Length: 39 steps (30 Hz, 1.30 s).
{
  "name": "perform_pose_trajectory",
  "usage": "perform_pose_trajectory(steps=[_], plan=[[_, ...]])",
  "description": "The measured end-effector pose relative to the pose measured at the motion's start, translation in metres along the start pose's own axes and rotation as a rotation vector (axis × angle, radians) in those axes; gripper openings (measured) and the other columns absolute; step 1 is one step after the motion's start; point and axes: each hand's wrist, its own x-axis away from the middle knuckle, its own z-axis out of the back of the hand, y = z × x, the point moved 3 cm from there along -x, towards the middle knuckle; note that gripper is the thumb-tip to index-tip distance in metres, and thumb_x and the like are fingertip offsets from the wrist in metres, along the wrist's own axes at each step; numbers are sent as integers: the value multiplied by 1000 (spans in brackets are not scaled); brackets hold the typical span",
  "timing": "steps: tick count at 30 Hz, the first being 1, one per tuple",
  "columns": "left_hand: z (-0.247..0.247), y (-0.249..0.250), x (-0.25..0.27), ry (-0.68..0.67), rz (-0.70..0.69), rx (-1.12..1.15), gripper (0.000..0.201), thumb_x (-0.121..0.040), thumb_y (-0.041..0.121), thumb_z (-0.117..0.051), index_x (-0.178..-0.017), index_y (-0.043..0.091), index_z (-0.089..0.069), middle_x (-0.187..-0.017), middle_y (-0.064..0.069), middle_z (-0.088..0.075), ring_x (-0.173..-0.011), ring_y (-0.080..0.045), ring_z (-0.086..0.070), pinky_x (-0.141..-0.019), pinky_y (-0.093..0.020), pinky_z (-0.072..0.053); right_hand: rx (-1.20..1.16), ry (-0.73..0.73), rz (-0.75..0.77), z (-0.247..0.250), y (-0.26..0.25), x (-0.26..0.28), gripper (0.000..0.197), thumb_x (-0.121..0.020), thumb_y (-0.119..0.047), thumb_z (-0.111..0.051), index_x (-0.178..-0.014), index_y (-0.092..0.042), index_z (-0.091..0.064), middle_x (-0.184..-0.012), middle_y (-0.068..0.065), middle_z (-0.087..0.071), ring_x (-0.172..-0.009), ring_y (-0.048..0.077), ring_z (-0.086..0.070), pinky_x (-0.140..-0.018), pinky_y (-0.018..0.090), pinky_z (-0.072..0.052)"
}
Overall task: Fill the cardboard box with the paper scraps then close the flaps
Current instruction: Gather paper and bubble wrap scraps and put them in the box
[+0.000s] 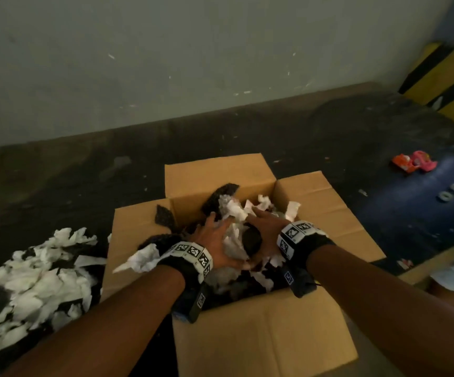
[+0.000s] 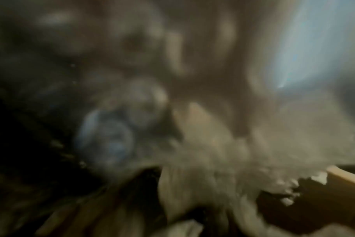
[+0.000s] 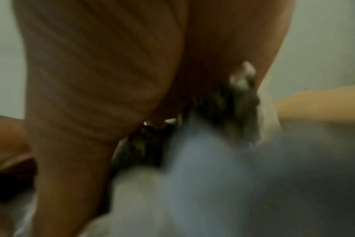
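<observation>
Both hands are reaching down into the open cardboard box (image 1: 261, 336), palms facing each other, cupping a bundle of white and dark paper scraps (image 1: 235, 240) between them. The left hand (image 1: 215, 240) is spreading its fingers, straight and slightly fanned, against the near left side of the bundle. The right hand (image 1: 265, 229) is lying with straight fingers along the bundle's right side, reaching toward the far corner of the box. Neither hand is curling round a single piece. Black wristbands carrying black-and-white square markers are circling both wrists, and the bare forearms are coming in from the lower corners of the head view.

The box is sitting on a dark, dusty, paint-flecked floor (image 1: 247, 131) with all four flaps folded outward. A loose heap of more scraps (image 1: 30, 276) is lying on the floor just left of the box. A pale wall (image 1: 166, 50) is rising behind. Far right, a yellow-and-black striped block (image 1: 449, 77) is standing at the wall, and an orange and pink wrapper (image 1: 413, 161) is lying on the floor well apart from the box.

Only the head view is showing the layout. The left wrist view is a dim blur of pale scraps (image 2: 233, 152) with a cardboard edge (image 2: 344, 178) at the right. The right wrist view is showing the palm (image 3: 101, 72) close up, pressing on blurred white and dark paper (image 3: 223, 168).
</observation>
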Motion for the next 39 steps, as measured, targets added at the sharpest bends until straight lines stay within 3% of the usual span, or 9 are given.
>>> perform_pose_trajectory(steps=[4,8,17,23,31,33,35,37,39], plan=[[17,10,2,9,-83,-143,128,-58,86,-73,-159,41,-8,-169,-5,-6,-152,-39,-19,-120,-58,-26,29,-57,82,8,-1,-12,149,-42,-83,-82,-160,-39,-2,-169,0,-6,-155,30,-7,-122,57,-18],[36,10,-3,110,-57,-228,127,-55,91,-68,-157,41,-10,-165,1,-15,-150,-37,-21,-112,-72,-26,10,31,79,18,9,-20,152,-26,-90,-73,-157,-38,-15,-161,2,-29,-146,32,-32,-116,53,-33],[36,-18,26,52,196,-227,135,-57,95,-59,-158,43,14,-167,-4,23,-150,-46,21,-107,-85,-6,68,-35,-10,36,17,-4,149,-54,-67,-89,-160,-31,10,-169,9,10,-155,32,-2,-122,48,-15],[-19,-11,13,-30,113,-249,128,-70,89,-56,-154,42,28,-165,-6,32,-150,-40,28,-114,-76,7,47,-130,-19,7,20,-36,168,-22,-89,-76,-153,-47,21,-166,5,23,-152,45,-1,-116,66,-26],[-19,-2,-51,-220,86,-161,166,-40,77,-87,-147,48,36,-155,-5,48,-143,-50,34,-102,-88,-11,45,-206,-63,-19,34,-80,179,1,-92,-71,-133,-59,43,-158,1,42,-146,56,18,-113,76,-16],[-23,-6,-64,-255,84,-196,167,-39,75,-89,-143,48,39,-154,-5,50,-141,-53,35,-104,-87,-15,51,-240,-81,-17,32,-86,176,-8,-86,-80,-129,-60,46,-155,2,46,-146,57,17,-112,76,-17],[-33,-12,-73,-279,88,-222,164,-47,70,-91,-142,48,40,-155,-7,48,-141,-56,32,-105,-85,-18,50,-272,-72,-12,26,-79,165,-43,-70,-90,-139,-52,42,-156,5,44,-149,50,14,-116,70,-17],[-48,-21,-80,-298,111,-217,162,-54,60,-94,-143,49,40,-156,-7,46,-143,-57,28,-107,-83,-19,2,-291,-105,-17,27,-76,130,-85,-35,-80,-149,-40,33,-161,7,36,-152,44,10,-119,62,-17],[-64,-32,-87,-299,164,-192,164,-54,56,-96,-142,47,43,-159,-8,42,-145,-57,23,-110,-80,-17,-38,-320,-185,-31,32,-76,113,-96,-14,-66,-151,-32,31,-163,8,30,-153,42,8,-120,58,-16]])
